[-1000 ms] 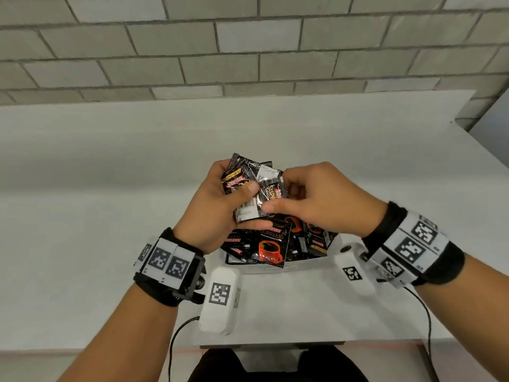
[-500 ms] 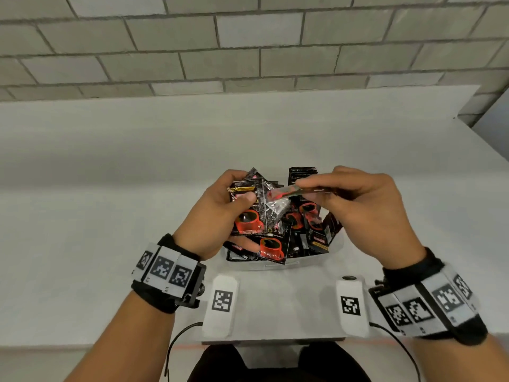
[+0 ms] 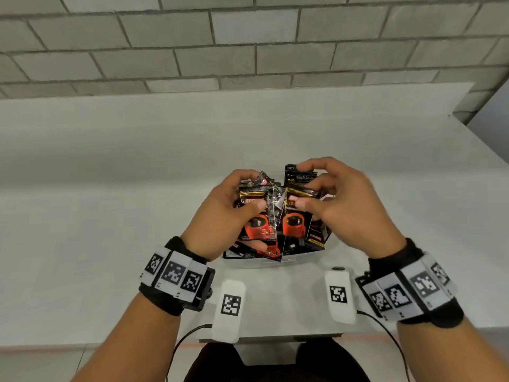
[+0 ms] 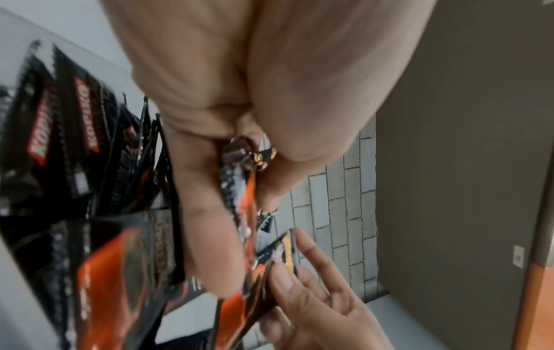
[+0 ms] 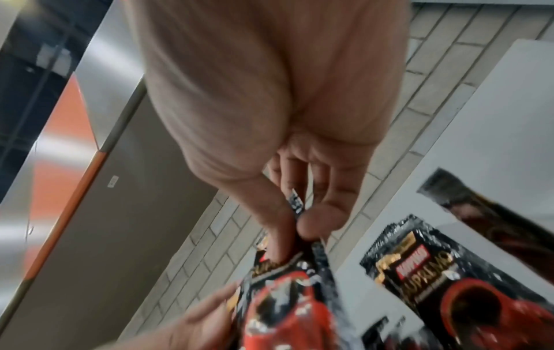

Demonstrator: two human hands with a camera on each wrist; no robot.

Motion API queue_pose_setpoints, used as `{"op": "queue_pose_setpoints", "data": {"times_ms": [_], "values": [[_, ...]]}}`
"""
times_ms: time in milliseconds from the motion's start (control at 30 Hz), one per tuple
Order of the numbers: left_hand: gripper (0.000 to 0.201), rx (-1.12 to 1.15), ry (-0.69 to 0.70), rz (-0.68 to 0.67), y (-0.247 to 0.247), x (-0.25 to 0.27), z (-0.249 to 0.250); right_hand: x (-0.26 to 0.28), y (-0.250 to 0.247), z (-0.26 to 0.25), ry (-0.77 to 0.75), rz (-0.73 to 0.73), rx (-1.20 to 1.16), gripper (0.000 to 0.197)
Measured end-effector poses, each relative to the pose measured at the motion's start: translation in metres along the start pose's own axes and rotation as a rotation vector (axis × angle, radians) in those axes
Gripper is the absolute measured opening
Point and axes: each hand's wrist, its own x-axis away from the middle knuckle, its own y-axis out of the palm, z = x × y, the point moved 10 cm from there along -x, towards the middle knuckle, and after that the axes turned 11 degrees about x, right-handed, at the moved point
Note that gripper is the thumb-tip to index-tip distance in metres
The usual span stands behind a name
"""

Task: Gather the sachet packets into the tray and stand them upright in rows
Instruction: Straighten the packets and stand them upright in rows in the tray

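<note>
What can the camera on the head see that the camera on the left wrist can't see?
Only the head view shows the whole white table, the tray front rim, and both wrist bands with square markers. Only the left wrist view shows a dark wall with an orange strip low down. Both show the left hand gripping a bunch of sachets, the right hand pinching one sachet, and the brick wall.

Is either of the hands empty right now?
No: in the head view the left hand grips a bundle of sachet packets, and the right hand pinches another packet by its top edge.
</note>
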Motion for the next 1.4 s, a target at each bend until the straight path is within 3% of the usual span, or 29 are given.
{"op": "queue_pose_setpoints", "data": {"times_ms": [167, 300, 567, 700, 800, 1000, 1167, 1300, 1400], "values": [[0.038, -0.011, 0.072, 0.148, -0.040, 0.002, 0.012, -0.016, -0.046, 0.022, 0.095, 0.095, -0.028, 0.011], [0.038, 0.005, 0.057, 0.197, -0.058, 0.005, 0.013, -0.031, -0.056, 0.030, 0.074, 0.090, 0.090, 0.019], [0.037, -0.022, 0.033, 0.142, -0.051, 0.004, 0.007, -0.056, -0.026, 0.019, -0.117, -0.089, 0.562, 0.010], [0.038, -0.028, 0.026, 0.142, -0.050, 0.003, 0.008, -0.067, -0.005, 0.016, -0.222, -0.150, 0.700, 0.019], [0.038, -0.032, 0.026, 0.146, -0.051, 0.003, 0.009, -0.072, 0.008, 0.031, -0.197, -0.224, 0.752, 0.021], [0.037, -0.016, 0.019, 0.141, -0.052, 0.003, 0.008, -0.081, 0.008, 0.038, -0.174, -0.233, 0.673, 0.033], [0.039, -0.001, -0.001, 0.122, -0.045, 0.001, 0.007, -0.080, 0.002, 0.031, -0.181, -0.252, 0.736, 0.027], [0.039, 0.008, -0.005, 0.096, -0.034, 0.000, 0.008, -0.067, -0.013, 0.006, -0.207, -0.169, 0.741, 0.022], [0.039, 0.036, 0.001, 0.051, -0.019, 0.000, 0.010, -0.046, -0.014, -0.022, -0.177, -0.152, 0.574, 0.029]]}}
